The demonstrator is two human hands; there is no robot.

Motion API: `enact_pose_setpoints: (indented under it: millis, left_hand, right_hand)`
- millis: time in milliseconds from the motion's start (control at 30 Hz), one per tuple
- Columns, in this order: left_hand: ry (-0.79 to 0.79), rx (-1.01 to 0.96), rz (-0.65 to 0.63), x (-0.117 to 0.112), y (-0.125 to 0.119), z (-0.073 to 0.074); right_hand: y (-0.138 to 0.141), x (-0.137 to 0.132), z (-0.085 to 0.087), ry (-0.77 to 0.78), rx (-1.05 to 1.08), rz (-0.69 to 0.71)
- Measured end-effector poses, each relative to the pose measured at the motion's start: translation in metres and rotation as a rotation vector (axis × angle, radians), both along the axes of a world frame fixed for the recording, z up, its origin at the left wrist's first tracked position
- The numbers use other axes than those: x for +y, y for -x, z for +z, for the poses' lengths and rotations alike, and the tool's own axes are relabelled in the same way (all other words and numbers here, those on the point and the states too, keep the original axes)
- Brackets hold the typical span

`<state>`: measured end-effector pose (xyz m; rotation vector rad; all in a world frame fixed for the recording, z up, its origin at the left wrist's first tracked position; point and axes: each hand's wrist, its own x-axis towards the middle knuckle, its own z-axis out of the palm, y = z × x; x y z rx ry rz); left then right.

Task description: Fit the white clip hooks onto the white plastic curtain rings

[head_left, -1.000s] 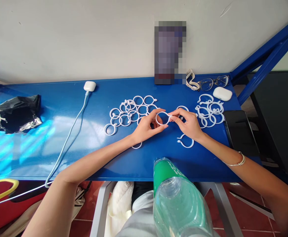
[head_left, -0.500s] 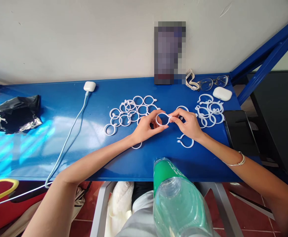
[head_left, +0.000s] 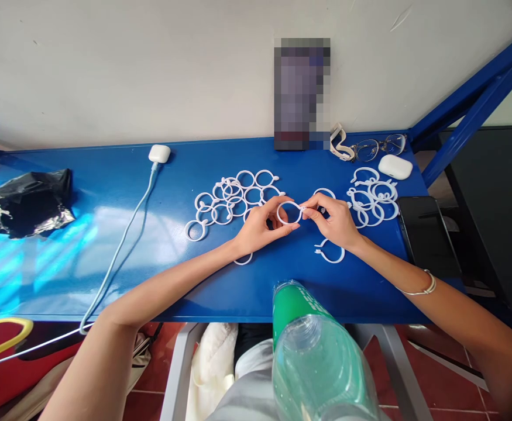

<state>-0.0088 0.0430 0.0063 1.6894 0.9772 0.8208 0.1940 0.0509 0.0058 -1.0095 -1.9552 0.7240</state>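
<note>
Between my hands, above the blue table (head_left: 220,286), is a white plastic ring (head_left: 278,218). My left hand (head_left: 262,225) grips its rim between thumb and fingers. My right hand (head_left: 332,219) pinches the ring's small clasp, where the fingertips hide the details. Left of my left hand lie several closed white rings (head_left: 223,213), some overlapping. Under my left wrist another ring (head_left: 243,263) shows in part. A ring with a gap in it (head_left: 341,257) rests just below my right hand, and one more ring (head_left: 325,190) is partly hidden behind it.
Several open rings (head_left: 372,213) are piled at the right, beside a phone (head_left: 426,228), a white earbud case (head_left: 395,166) and eyeglasses (head_left: 367,150). A green-labelled bottle (head_left: 321,362) stands near me. At left are a cabled white charger (head_left: 159,154) and a black plastic bag (head_left: 31,199).
</note>
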Motion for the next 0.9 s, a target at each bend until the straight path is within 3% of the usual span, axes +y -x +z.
enact_pose_setpoints:
  millis: [900]
  left_hand:
    - [-0.024,0.015,0.01,-0.0009,-0.0004,0.0019]
  right_hand:
    - [0.0002,-0.0003,0.0017,-0.018,0.004,0.024]
